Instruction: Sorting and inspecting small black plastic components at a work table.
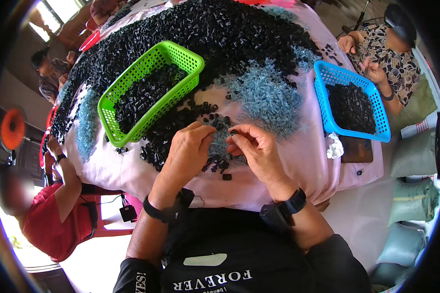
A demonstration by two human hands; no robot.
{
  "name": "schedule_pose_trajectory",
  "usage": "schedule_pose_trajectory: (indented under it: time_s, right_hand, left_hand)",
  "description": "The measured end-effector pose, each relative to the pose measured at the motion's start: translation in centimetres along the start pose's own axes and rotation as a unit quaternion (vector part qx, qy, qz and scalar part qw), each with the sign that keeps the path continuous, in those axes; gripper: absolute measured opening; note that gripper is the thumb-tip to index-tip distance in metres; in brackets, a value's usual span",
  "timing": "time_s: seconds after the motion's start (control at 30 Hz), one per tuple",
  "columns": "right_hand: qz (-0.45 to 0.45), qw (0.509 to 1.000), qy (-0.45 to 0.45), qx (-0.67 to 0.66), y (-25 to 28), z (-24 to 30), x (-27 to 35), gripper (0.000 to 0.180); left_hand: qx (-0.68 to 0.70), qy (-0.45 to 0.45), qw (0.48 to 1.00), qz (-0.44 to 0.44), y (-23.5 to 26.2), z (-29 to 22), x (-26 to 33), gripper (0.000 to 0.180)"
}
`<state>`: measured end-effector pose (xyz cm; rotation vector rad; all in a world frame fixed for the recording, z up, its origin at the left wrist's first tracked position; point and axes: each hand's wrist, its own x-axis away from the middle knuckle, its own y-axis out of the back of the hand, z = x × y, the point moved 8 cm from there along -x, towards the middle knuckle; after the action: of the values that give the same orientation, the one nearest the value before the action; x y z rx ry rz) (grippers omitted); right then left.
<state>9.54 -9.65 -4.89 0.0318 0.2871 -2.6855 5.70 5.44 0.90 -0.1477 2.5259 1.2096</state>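
Note:
My right hand [256,149] pinches a small black plastic piece [233,132] between thumb and forefinger. Close beside it on the left, my left hand [188,149] has its thumb and fingertips pressed together; whatever they hold is too small or hidden to name. Between and beyond both hands lie small clear bluish pieces [219,139] mixed with loose black ones. A single black piece [227,177] rests on the pink cloth [200,188] just nearer to me. Left of my hands stands a green basket [200,66] part filled with black pieces.
A large heap of black pieces [230,29] covers the far table, with a pile of clear bluish pieces [269,97] before it. At right stands a blue basket [384,129] of black pieces, near crumpled white tissue [335,146]. Several other people sit around the table.

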Motion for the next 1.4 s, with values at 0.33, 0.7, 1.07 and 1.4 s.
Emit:
schedule_pose_trajectory:
  time_s: [0.33, 0.7, 1.07, 1.4]
  right_hand:
    - [0.039, 0.999, -0.031, -0.011, -0.5, -0.8, 0.2, 0.02]
    - [0.046, 0.998, -0.048, -0.018, -0.7, -1.0, 0.2, 0.021]
    - [0.065, 0.997, -0.044, -0.023, -1.0, -0.9, 0.2, 0.018]
    - [0.08, 0.996, -0.029, -0.007, -1.4, -1.2, 0.4, 0.017]
  left_hand:
    - [0.05, -0.014, 0.998, -0.027, 0.9, -3.1, -0.6, 0.021]
    - [0.045, -0.032, 0.998, -0.028, 0.8, -3.8, -0.9, 0.013]
    - [0.059, -0.022, 0.998, -0.03, 0.7, -3.6, -1.0, 0.003]
    - [0.006, -0.013, 1.0, -0.006, 0.4, -3.9, -0.8, 0.01]
